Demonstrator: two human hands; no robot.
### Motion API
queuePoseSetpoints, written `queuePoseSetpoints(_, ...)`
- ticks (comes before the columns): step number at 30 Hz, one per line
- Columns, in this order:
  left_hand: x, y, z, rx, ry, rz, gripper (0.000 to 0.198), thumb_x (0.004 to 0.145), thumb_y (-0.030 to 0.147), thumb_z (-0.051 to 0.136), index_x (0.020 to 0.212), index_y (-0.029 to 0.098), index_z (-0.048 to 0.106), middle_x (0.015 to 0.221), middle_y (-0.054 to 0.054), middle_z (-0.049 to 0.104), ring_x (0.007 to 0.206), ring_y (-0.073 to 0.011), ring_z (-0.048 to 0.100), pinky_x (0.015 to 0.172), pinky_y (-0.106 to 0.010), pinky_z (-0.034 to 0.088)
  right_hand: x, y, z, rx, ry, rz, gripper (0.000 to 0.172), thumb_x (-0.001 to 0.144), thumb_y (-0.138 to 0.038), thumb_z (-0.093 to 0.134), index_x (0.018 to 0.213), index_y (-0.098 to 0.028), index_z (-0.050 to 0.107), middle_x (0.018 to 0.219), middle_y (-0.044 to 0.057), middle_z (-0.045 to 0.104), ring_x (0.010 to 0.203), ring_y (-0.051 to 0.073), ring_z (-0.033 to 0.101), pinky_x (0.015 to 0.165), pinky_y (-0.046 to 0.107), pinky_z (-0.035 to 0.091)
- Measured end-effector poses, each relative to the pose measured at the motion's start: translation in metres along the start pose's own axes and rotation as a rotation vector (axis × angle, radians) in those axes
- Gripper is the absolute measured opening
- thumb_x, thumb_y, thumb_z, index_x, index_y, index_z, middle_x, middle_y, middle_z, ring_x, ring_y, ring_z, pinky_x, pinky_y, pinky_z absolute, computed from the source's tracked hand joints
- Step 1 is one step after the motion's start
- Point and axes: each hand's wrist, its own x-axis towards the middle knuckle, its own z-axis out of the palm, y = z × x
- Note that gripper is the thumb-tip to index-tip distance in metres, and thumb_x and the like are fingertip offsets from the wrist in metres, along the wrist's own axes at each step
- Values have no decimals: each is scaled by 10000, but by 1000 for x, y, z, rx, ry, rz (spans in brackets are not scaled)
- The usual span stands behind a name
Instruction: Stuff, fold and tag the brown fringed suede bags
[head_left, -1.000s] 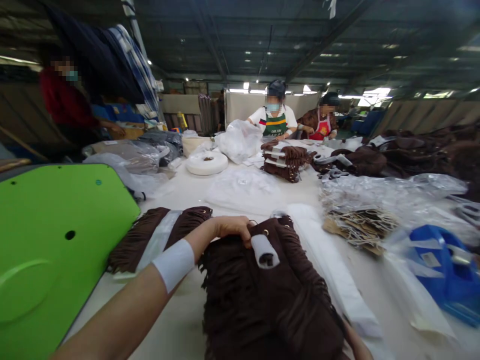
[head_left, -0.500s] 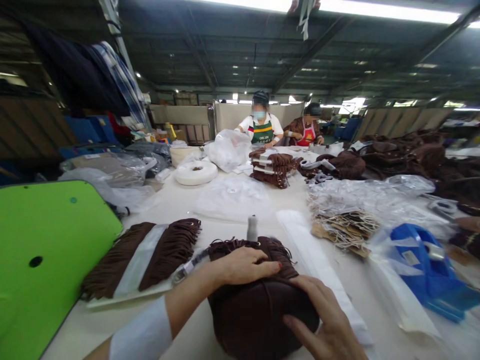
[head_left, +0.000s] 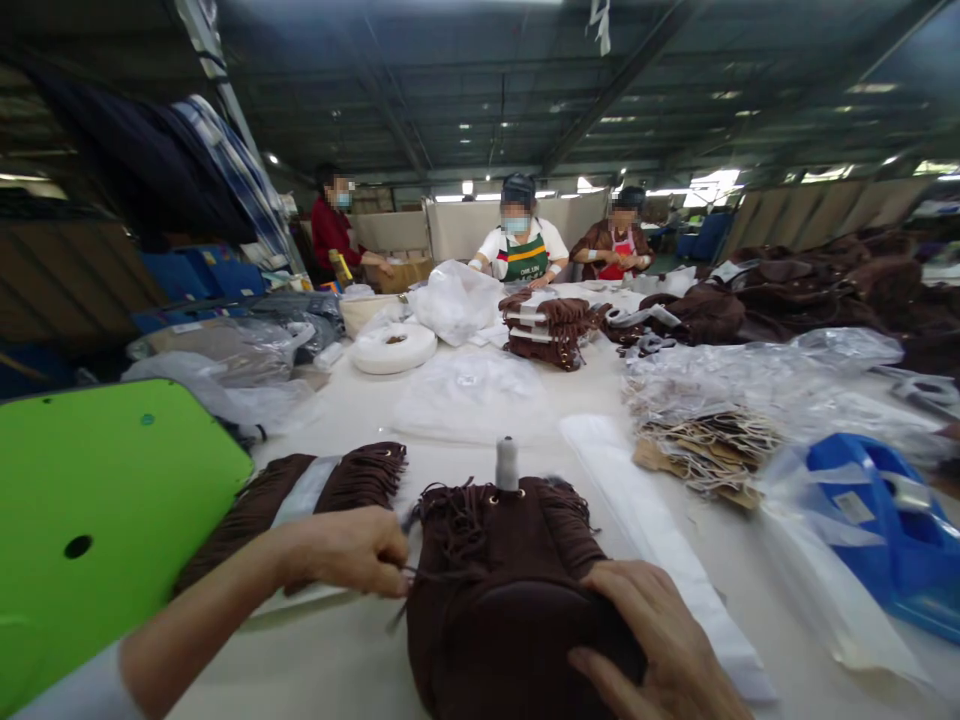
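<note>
A dark brown fringed bag (head_left: 510, 630) lies before me on the white table, with small metal eyelets near its far edge. A grey plastic-looking piece (head_left: 507, 465) stands up at that edge. My left hand (head_left: 360, 552) is closed in a pinch at the bag's left side, on a thin fringe strand (head_left: 442, 574) drawn out leftward. My right hand (head_left: 660, 640) grips the bag's near right part, fingers on top and thumb on the side facing me. Beyond my left forearm lies another brown fringed piece (head_left: 367, 475) with a pale band, partly hidden by the arm.
A green panel (head_left: 120, 500) stands at left. A white tape roll (head_left: 394, 347), plastic bags (head_left: 469, 395) and stacked fringed pieces (head_left: 546, 325) lie farther back. At right are white sheets (head_left: 660, 550), corded tags (head_left: 705, 450) and a blue tape dispenser (head_left: 877, 520). Three people work behind.
My left hand has moved left off the top of the bag and now pinches a strand at its side. My right hand stays on the bag. Another person appears at back left.
</note>
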Motion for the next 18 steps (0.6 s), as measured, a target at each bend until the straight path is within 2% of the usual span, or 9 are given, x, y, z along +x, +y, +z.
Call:
queuePoseSetpoints(2, -16, -9, 3, 180, 170, -147, 140, 653, 176, 505, 527, 173, 566, 518, -22, 502, 535, -193, 500, 569, -294, 365, 2, 3, -1, -6, -6, -19, 427, 655, -244, 708, 1040, -203, 527, 970, 63, 637, 894, 218, 598, 750, 318, 504)
queuePoseSetpoints(4, -24, -3, 7, 279, 393, -178, 169, 679, 136, 489, 697, 152, 656, 713, -102, 628, 708, -269, 582, 688, -361, 403, 7, 4, -2, -11, -31, -20, 533, 653, -260, 709, 1139, -198, 500, 1074, 90, 616, 986, 245, 577, 810, 355, 493)
queuePoseSetpoints(5, -23, 6, 10, 281, 496, -125, 226, 719, 147, 488, 844, 154, 676, 865, -129, 659, 832, -294, 595, 765, -386, 405, 11, 3, -3, -3, -60, -13, 576, 650, -265, 710, 1177, -201, 485, 1114, 97, 603, 1026, 256, 562, 839, 374, 483)
queuePoseSetpoints(7, -15, 31, 16, 108, 584, 178, 363, 794, 259, 539, 1152, 220, 583, 1159, -86, 612, 1074, -268, 540, 924, -352, 355, 18, 1, -3, 41, -140, 9, 594, 649, -263, 712, 1198, -221, 489, 1131, 86, 601, 1054, 263, 548, 876, 400, 465)
queuePoseSetpoints(9, 1, 54, 22, -55, 494, 460, 539, 775, 362, 627, 1279, 264, 466, 1254, -41, 565, 1121, -232, 524, 938, -291, 349, 24, -1, -3, 108, -249, 47, 521, 663, -260, 709, 1154, -250, 534, 1088, 61, 623, 1030, 252, 557, 880, 404, 460)
queuePoseSetpoints(11, 16, 64, 28, -3, 350, 526, 575, 698, 356, 713, 1228, 282, 505, 1161, -26, 622, 1050, -245, 566, 894, -301, 366, 27, 1, -2, 170, -340, 105, 438, 681, -268, 704, 1099, -265, 576, 1045, 48, 641, 998, 245, 568, 858, 402, 468)
queuePoseSetpoints(13, 26, 59, 32, 137, 265, 398, 443, 630, 342, 756, 1036, 241, 610, 983, -31, 674, 936, -265, 597, 827, -326, 380, 26, 7, -2, 211, -404, 178, 387, 694, -297, 696, 1068, -263, 599, 1034, 53, 647, 993, 252, 570, 850, 409, 468)
queuePoseSetpoints(15, 28, 43, 36, 217, 229, 239, 300, 615, 342, 745, 855, 203, 631, 828, -22, 667, 834, -250, 601, 736, -307, 391, 24, 15, -2, 243, -455, 244, 380, 704, -322, 679, 1069, -246, 604, 1068, 71, 641, 1022, 267, 561, 871, 427, 456)
queuePoseSetpoints(18, 19, 23, 42, 206, 209, 149, 173, 658, 307, 681, 760, 192, 603, 710, 13, 620, 706, -181, 580, 590, -239, 357, 22, 24, -6, 297, -559, 255, 429, 723, -331, 650, 1133, -226, 579, 1165, 94, 605, 1090, 280, 530, 927, 443, 420)
